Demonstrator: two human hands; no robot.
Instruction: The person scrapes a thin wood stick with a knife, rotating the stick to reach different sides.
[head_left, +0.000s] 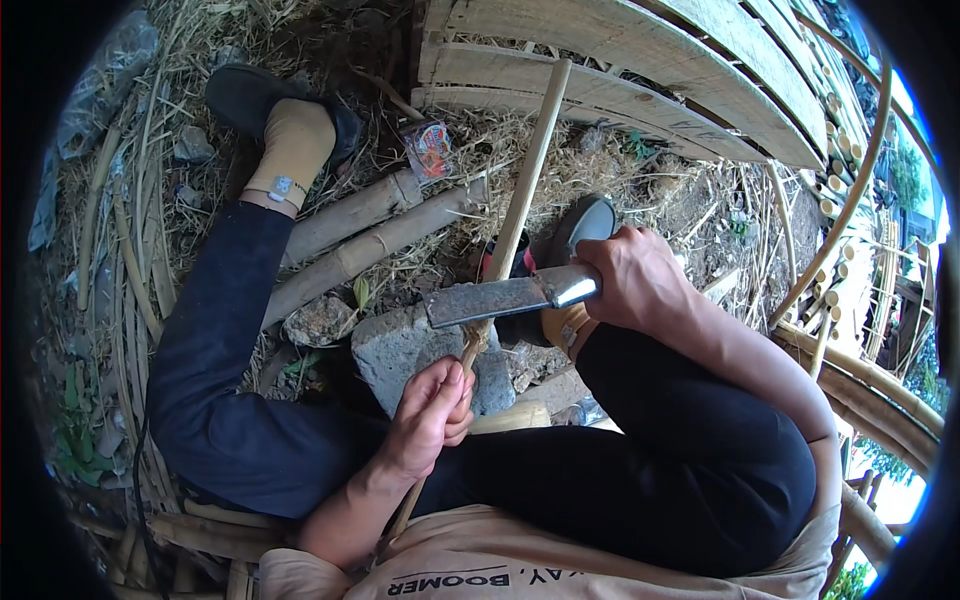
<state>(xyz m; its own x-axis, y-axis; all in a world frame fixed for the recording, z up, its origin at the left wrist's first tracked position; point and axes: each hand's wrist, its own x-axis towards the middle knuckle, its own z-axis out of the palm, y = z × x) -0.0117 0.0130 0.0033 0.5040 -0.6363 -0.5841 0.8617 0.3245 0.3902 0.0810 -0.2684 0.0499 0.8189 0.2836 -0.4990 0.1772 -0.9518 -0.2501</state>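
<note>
My left hand is closed around the lower part of a long, thin bamboo stick, which slants up and away from me. In my right hand is the handle end of a short, broad-bladed machete with a shiny metal collar. Its dark, worn blade points left and lies across the stick, just above a rough, frayed spot near my left fingers. Whether the edge bites into the stick I cannot tell. Below the blade, a grey stone block sits on the ground between my legs.
Two thick bamboo poles lie on the straw-strewn ground, near a crumpled red wrapper. A slatted wooden crate stands at the far side. Bundled bamboo is stacked at the right, and thin canes lie at the left.
</note>
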